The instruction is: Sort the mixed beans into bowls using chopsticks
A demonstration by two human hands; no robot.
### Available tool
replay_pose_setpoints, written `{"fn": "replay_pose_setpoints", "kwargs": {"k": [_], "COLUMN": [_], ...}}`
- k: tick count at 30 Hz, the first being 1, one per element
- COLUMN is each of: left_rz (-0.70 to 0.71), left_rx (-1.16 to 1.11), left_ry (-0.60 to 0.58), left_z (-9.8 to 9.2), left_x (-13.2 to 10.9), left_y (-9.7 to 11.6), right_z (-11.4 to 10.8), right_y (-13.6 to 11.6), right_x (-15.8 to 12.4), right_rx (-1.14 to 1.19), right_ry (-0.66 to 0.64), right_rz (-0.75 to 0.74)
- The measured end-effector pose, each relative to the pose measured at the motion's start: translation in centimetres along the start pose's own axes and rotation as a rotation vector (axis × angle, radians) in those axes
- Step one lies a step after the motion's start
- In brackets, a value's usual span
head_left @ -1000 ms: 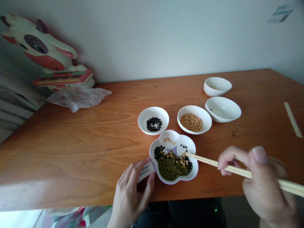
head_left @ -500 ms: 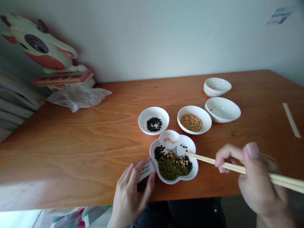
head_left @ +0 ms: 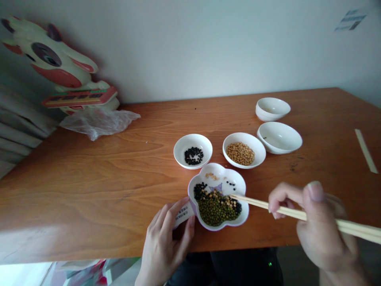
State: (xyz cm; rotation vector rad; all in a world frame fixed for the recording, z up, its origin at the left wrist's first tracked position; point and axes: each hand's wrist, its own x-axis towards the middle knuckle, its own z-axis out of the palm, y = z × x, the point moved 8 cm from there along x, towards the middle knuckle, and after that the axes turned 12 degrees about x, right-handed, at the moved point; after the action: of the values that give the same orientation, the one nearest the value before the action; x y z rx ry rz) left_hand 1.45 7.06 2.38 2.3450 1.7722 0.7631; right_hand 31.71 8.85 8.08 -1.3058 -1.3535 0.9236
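A white flower-shaped bowl (head_left: 219, 171) with a lilac edge sits near the table's front. Green mung beans (head_left: 216, 212) fill its lower part, mixed with black and yellow beans; a few lie apart along the upper wall. My left hand (head_left: 166, 234) is closed at the bowl's left side, thumb and fingers around a white printed label (head_left: 183, 214) there. In my right hand (head_left: 320, 226), wooden chopsticks (head_left: 262, 203) point left, their tips together inside the bowl, just above the bean pile. Whether a bean is between the tips I cannot make out.
Behind the bowl stand a white bowl of black beans (head_left: 179, 155) and one of yellow soybeans (head_left: 260, 153). Two more white bowls (head_left: 285, 141) (head_left: 272, 115) are at the back right. A thin strip (head_left: 366, 151) lies far right; a plastic bag (head_left: 101, 121) and cow toy (head_left: 59, 59) are left.
The chopstick tips have shifted slightly left and down within the flower-shaped bowl, and my right hand has moved a little left. My left hand and the bowls look unmoved.
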Motion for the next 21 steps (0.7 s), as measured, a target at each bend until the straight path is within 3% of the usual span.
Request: {"fn": "replay_pose_setpoints", "kwargs": {"k": [10,18,21], "left_rz": [0.006,0.003,0.002], "left_rx": [-0.006,-0.003,-0.001], "left_ry": [0.005,0.002,-0.002], "left_z": [-0.1,-0.1,0.0], "left_x": [0.0,0.1,0.1], "left_y": [0.2,0.2,0.2], "right_z": [0.6,2.1,2.5], "right_y": [-0.6,-0.2,-0.1], "right_x": [0.3,0.1,0.3], "right_rx": [-0.018,0.020,0.003], "right_ry": [0.032,-0.096,-0.087], "right_rz": [-0.071,-0.065,-0.073]}}
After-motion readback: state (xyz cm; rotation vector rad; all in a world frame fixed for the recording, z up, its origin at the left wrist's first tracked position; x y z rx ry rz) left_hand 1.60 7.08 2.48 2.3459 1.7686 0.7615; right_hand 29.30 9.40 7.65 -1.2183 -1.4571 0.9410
